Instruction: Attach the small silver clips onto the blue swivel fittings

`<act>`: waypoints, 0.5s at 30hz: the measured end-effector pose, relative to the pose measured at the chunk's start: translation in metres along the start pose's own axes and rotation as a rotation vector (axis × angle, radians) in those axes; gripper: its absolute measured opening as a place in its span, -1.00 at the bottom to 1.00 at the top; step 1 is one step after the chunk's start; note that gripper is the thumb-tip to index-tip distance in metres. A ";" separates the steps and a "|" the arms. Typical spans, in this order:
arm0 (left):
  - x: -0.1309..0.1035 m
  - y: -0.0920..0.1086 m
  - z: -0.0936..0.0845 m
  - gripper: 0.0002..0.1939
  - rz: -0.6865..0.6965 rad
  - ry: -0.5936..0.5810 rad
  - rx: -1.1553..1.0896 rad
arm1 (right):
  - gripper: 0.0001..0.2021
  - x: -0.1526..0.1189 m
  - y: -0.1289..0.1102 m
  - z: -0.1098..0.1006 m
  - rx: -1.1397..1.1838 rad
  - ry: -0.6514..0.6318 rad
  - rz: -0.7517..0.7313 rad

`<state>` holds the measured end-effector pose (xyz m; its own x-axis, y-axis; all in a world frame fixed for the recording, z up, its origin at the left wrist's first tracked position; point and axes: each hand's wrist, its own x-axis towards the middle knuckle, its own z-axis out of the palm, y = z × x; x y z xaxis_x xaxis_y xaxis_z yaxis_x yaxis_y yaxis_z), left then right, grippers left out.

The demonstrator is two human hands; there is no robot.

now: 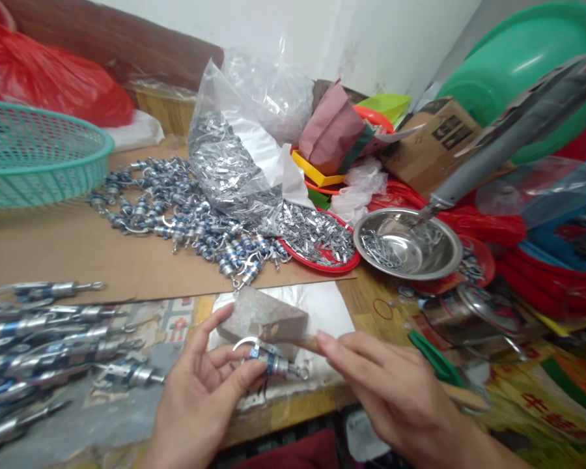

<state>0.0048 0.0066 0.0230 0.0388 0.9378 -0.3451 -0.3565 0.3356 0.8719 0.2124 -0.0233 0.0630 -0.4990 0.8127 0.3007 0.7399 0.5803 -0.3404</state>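
My left hand (205, 384) pinches a small blue-and-silver metal hook fitting (273, 362), its curved hook towards the fingers and its ring pointing right. In my right hand (395, 384) is the wooden handle of a hammer (266, 316); the handle's end shows beyond the wrist. The grey hammer head sits just behind the fitting, by my left fingertips; whether it touches the fitting I cannot tell. Below them lies a white sheet (334, 309) on the bench. Similar fittings lie in a row (43, 345) at left and in a heap (176, 208) behind.
A red plate (317, 266) and a plastic bag (224, 163) hold small metal pieces. Right of them stands a steel bowl (405, 241) beneath a grey tool (508, 143) slanting in from above. A turquoise basket (43, 150) is at left, a lidded mug (469, 319) at right.
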 end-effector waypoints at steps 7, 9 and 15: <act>0.004 0.004 -0.011 -0.58 0.049 -0.033 0.307 | -0.61 0.004 0.049 0.021 0.112 0.100 0.324; 0.007 0.009 -0.015 -0.80 0.127 -0.060 0.516 | -0.64 0.013 0.064 0.025 0.050 -0.024 0.348; 0.015 0.015 -0.014 -0.90 0.473 -0.002 0.693 | -0.72 0.070 0.106 0.017 -0.179 -0.041 0.423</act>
<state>-0.0128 0.0244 0.0256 0.0314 0.9934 0.1104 0.3185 -0.1147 0.9410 0.2483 0.0956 0.0326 -0.1510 0.9798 0.1312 0.9469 0.1814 -0.2654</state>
